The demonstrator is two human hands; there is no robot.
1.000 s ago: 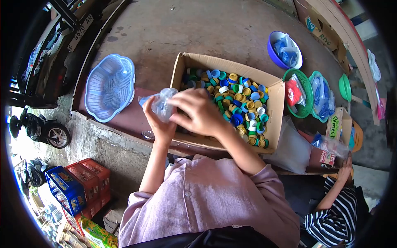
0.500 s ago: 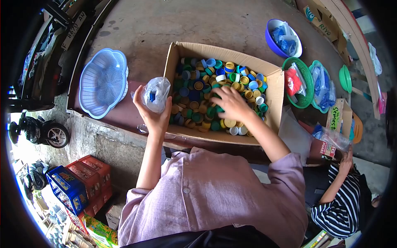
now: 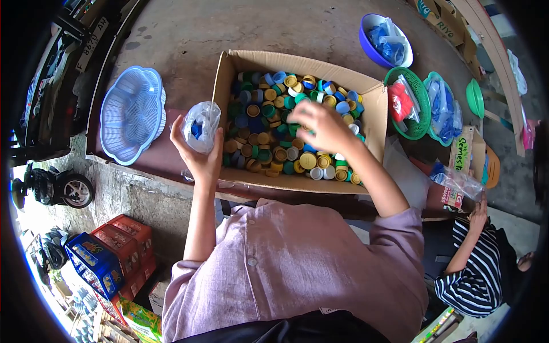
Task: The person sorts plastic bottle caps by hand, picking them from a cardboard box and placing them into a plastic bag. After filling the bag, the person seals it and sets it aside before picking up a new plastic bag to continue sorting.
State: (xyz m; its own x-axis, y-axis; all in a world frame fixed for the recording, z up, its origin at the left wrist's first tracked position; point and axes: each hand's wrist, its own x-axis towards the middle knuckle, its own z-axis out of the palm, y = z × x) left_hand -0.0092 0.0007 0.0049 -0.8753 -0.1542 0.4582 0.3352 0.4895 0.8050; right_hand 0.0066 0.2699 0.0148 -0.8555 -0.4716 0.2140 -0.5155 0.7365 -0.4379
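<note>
My left hand (image 3: 201, 164) grips a clear plastic bag (image 3: 209, 117), its fingers and thumb spread around the sides. Something blue, apparently bottle caps (image 3: 197, 131), shows at the bottom of the bag. The bag is beside the left wall of an open cardboard box (image 3: 374, 117). Loose plastic bottle caps (image 3: 264, 139) in blue, green, yellow and white fill the box. Over the caps hovers my right hand (image 3: 327, 129), slightly blurred, with fingers bent and apart from the thumb. I see nothing between them.
A light-blue plastic basket (image 3: 107, 123) lies left of the box. To the right are a purple bowl (image 3: 367, 50) and a green basket (image 3: 424, 108), both holding bagged items. A co-worker in a striped sleeve (image 3: 466, 291) has a hand on another plastic bag (image 3: 464, 184).
The view has shifted slightly, so the box sits further left and up. My right hand has lifted a little from the caps and its fingers have bent. My left hand keeps the bag.
</note>
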